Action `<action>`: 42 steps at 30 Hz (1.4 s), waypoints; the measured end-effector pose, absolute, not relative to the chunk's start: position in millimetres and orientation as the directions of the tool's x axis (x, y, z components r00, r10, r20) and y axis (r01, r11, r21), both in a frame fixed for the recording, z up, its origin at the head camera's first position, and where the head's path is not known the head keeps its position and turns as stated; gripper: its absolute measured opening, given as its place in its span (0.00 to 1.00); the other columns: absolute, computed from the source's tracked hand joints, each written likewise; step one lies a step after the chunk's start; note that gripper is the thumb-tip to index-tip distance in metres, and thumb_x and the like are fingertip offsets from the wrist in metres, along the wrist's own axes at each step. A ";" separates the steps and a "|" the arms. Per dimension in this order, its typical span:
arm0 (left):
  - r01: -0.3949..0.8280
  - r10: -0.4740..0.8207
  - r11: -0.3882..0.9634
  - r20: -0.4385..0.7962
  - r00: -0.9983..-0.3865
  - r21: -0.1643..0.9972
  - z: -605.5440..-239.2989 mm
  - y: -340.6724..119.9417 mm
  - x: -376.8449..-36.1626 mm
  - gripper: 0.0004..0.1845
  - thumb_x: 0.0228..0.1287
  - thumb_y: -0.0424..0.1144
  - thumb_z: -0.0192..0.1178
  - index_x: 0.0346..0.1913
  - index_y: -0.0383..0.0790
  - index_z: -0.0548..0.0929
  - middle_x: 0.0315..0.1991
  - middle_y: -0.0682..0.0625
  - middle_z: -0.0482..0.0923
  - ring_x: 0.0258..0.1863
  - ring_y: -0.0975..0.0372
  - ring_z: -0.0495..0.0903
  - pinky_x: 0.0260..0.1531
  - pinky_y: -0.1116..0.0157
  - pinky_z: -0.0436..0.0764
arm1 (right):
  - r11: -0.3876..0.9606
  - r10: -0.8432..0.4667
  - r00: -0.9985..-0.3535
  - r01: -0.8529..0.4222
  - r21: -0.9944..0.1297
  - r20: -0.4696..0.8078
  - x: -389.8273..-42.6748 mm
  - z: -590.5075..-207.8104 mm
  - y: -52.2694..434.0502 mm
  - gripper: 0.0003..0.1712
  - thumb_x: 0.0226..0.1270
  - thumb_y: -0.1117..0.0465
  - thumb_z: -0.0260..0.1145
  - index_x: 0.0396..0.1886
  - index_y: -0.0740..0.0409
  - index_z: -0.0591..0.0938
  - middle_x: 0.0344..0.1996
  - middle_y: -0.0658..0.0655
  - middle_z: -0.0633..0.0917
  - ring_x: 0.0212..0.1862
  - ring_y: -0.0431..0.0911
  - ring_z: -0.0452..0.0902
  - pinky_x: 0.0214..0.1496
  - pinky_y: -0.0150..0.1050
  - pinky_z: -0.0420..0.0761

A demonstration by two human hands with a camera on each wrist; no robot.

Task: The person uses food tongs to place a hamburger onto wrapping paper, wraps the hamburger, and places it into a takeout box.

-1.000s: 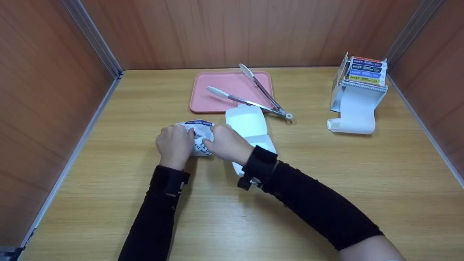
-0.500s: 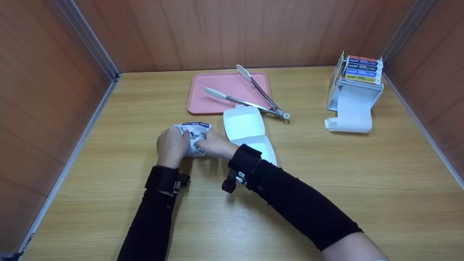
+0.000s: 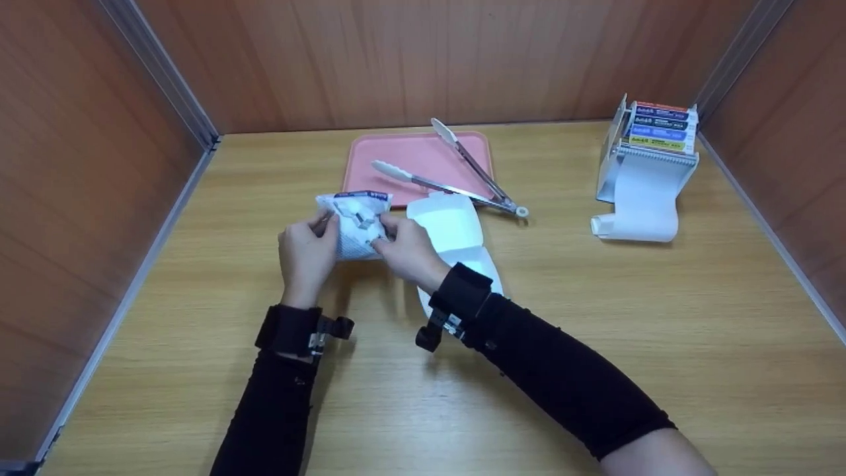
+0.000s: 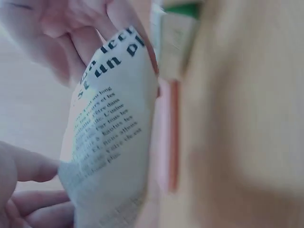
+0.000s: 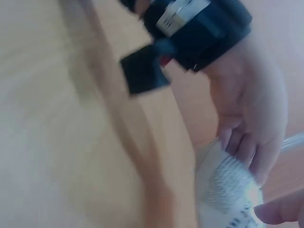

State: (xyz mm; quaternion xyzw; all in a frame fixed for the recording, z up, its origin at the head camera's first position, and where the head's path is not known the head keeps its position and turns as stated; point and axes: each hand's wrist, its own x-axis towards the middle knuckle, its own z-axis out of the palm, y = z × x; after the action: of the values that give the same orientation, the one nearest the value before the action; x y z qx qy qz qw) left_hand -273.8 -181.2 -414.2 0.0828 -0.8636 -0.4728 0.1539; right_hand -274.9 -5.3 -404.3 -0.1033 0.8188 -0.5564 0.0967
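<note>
A small packet in white paper with dark printed lettering is held up over the table between my two hands. My left hand pinches its left side, thumb toward me. My right hand pinches its right side, thumb on the near face. In the left wrist view, lines of print cover the paper packet. The right wrist view shows the left hand with its fingers curled at the paper. What the paper encloses is hidden.
An open white clamshell box sits just right of the packet, partly behind the right hand. Behind are a pink tray and spread tongs lying across it. A dispenser with a hanging white sheet stands at the back right.
Both hands have lifted the packet up and away from me, toward the tray, and its printed face now shows more. Box, tray, tongs and dispenser stay put.
</note>
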 end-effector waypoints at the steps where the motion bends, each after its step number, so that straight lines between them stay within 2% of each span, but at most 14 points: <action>1: 0.028 -0.291 0.495 0.196 -0.936 0.868 -411.0 -177.0 -271.5 0.19 0.79 0.40 0.62 0.63 0.31 0.85 0.58 0.36 0.86 0.56 0.49 0.88 0.56 0.55 0.87 | 0.381 -0.262 -0.965 -0.108 -0.918 0.005 -273.9 -401.2 0.1 0.27 0.80 0.66 0.64 0.75 0.67 0.75 0.70 0.63 0.81 0.67 0.45 0.78 0.63 0.33 0.80; 3: 0.070 -0.282 0.415 0.201 -0.938 0.907 -405.5 -166.4 -266.7 0.19 0.80 0.40 0.62 0.64 0.31 0.84 0.59 0.37 0.86 0.57 0.52 0.88 0.54 0.61 0.87 | 0.418 -0.228 -0.970 -0.173 -0.892 0.082 -270.9 -394.6 13.4 0.30 0.79 0.65 0.67 0.76 0.66 0.72 0.72 0.63 0.78 0.72 0.46 0.74 0.68 0.35 0.79; 6: 0.104 -0.236 0.313 0.183 -0.954 0.944 -402.5 -146.1 -260.2 0.18 0.82 0.38 0.59 0.64 0.31 0.83 0.60 0.37 0.86 0.54 0.54 0.86 0.47 0.70 0.86 | 0.446 -0.183 -0.972 -0.217 -0.869 0.149 -265.3 -387.5 35.9 0.30 0.78 0.64 0.69 0.74 0.67 0.74 0.70 0.63 0.79 0.72 0.47 0.75 0.67 0.38 0.81; 8: 0.111 -0.205 0.268 0.169 -0.964 0.957 -402.0 -133.2 -255.3 0.17 0.83 0.38 0.57 0.65 0.31 0.83 0.60 0.38 0.86 0.52 0.55 0.85 0.44 0.71 0.84 | 0.462 -0.165 -0.973 -0.222 -0.859 0.162 -260.1 -384.6 51.0 0.29 0.78 0.64 0.69 0.74 0.67 0.75 0.70 0.63 0.80 0.72 0.47 0.75 0.68 0.38 0.80; 11: 0.113 -0.158 0.232 0.152 -0.976 0.966 -400.9 -118.2 -245.7 0.17 0.83 0.37 0.57 0.64 0.31 0.83 0.60 0.38 0.86 0.54 0.55 0.86 0.49 0.68 0.85 | 0.472 -0.162 -0.972 -0.227 -0.852 0.169 -251.5 -383.5 73.0 0.28 0.78 0.63 0.69 0.73 0.68 0.76 0.69 0.63 0.81 0.72 0.47 0.75 0.68 0.39 0.80; 15: 0.115 -0.051 0.307 0.137 -0.989 0.945 -398.3 -105.4 -229.1 0.17 0.82 0.38 0.58 0.63 0.31 0.84 0.62 0.38 0.85 0.61 0.53 0.85 0.59 0.57 0.85 | 0.477 -0.185 -0.968 -0.241 -0.845 0.172 -237.9 -387.4 101.1 0.26 0.78 0.62 0.70 0.70 0.68 0.79 0.65 0.63 0.84 0.66 0.47 0.81 0.65 0.41 0.83; 20: 0.132 0.101 0.479 0.094 -0.990 0.868 -393.1 -92.2 -207.6 0.25 0.81 0.49 0.59 0.67 0.31 0.82 0.65 0.41 0.83 0.63 0.55 0.84 0.58 0.55 0.85 | 0.505 -0.228 -0.970 -0.189 -0.842 0.081 -221.0 -394.4 127.9 0.23 0.78 0.59 0.70 0.66 0.67 0.83 0.56 0.62 0.89 0.52 0.48 0.89 0.52 0.43 0.89; 24: 0.199 0.181 0.592 0.113 -0.977 0.781 -386.8 -86.0 -194.9 0.37 0.73 0.55 0.69 0.71 0.30 0.78 0.66 0.40 0.81 0.63 0.58 0.83 0.55 0.57 0.86 | 0.537 -0.261 -0.965 -0.162 -0.828 0.019 -212.4 -393.5 138.7 0.21 0.80 0.56 0.68 0.63 0.66 0.86 0.49 0.59 0.92 0.47 0.49 0.89 0.48 0.44 0.89; 27: 0.259 0.219 0.645 0.150 -0.964 0.719 -385.5 -84.9 -188.6 0.42 0.64 0.54 0.77 0.71 0.27 0.77 0.58 0.35 0.86 0.44 0.62 0.86 0.41 0.62 0.85 | 0.547 -0.288 -0.957 -0.149 -0.824 -0.019 -211.6 -392.8 143.8 0.21 0.81 0.56 0.67 0.62 0.66 0.86 0.51 0.60 0.92 0.52 0.52 0.88 0.53 0.47 0.88; 31: 0.336 0.245 0.703 0.229 -0.942 0.627 -388.8 -81.6 -183.7 0.41 0.59 0.48 0.81 0.69 0.26 0.80 0.41 0.36 0.90 0.28 0.63 0.76 0.31 0.62 0.81 | 0.530 -0.338 -0.937 -0.114 -0.840 -0.087 -218.4 -397.7 150.7 0.21 0.81 0.57 0.66 0.63 0.68 0.85 0.56 0.63 0.89 0.57 0.52 0.86 0.56 0.44 0.87; 32: 0.347 0.248 0.715 0.243 -0.938 0.608 -390.4 -80.3 -183.5 0.39 0.59 0.47 0.81 0.67 0.26 0.81 0.38 0.38 0.90 0.28 0.62 0.77 0.31 0.61 0.82 | 0.523 -0.351 -0.930 -0.097 -0.847 -0.110 -221.1 -400.2 152.5 0.21 0.81 0.57 0.66 0.63 0.68 0.85 0.57 0.63 0.89 0.55 0.51 0.86 0.54 0.41 0.86; 37: 0.359 0.260 0.754 0.252 -0.932 0.550 -400.9 -72.5 -186.0 0.33 0.61 0.44 0.81 0.64 0.28 0.84 0.46 0.38 0.90 0.35 0.56 0.82 0.32 0.61 0.81 | 0.512 -0.407 -0.892 -0.042 -0.858 -0.199 -231.8 -415.1 160.1 0.18 0.82 0.60 0.64 0.62 0.66 0.86 0.50 0.58 0.89 0.46 0.44 0.79 0.45 0.32 0.79; 40: 0.370 0.276 0.777 0.252 -0.927 0.510 -407.5 -69.5 -187.8 0.33 0.60 0.44 0.81 0.63 0.28 0.85 0.51 0.36 0.89 0.39 0.55 0.83 0.36 0.60 0.84 | 0.523 -0.449 -0.875 -0.090 -0.848 -0.184 -234.2 -422.0 160.4 0.17 0.82 0.62 0.63 0.60 0.67 0.87 0.47 0.56 0.89 0.44 0.42 0.79 0.47 0.32 0.80; 42: 0.383 0.287 0.788 0.262 -0.921 0.483 -411.8 -68.9 -188.7 0.33 0.59 0.43 0.82 0.63 0.29 0.85 0.50 0.35 0.89 0.40 0.53 0.84 0.37 0.57 0.85 | 0.542 -0.479 -0.863 -0.148 -0.827 -0.159 -234.9 -424.7 159.5 0.12 0.81 0.64 0.63 0.52 0.68 0.88 0.41 0.54 0.87 0.39 0.42 0.77 0.43 0.32 0.78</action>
State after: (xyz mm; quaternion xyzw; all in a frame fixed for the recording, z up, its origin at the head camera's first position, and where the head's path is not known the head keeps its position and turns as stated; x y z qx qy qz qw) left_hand -188.7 -68.9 -411.8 -0.1779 -0.9414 -0.2729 0.0875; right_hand -234.9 159.5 -424.7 -0.1829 0.8579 -0.4423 0.1869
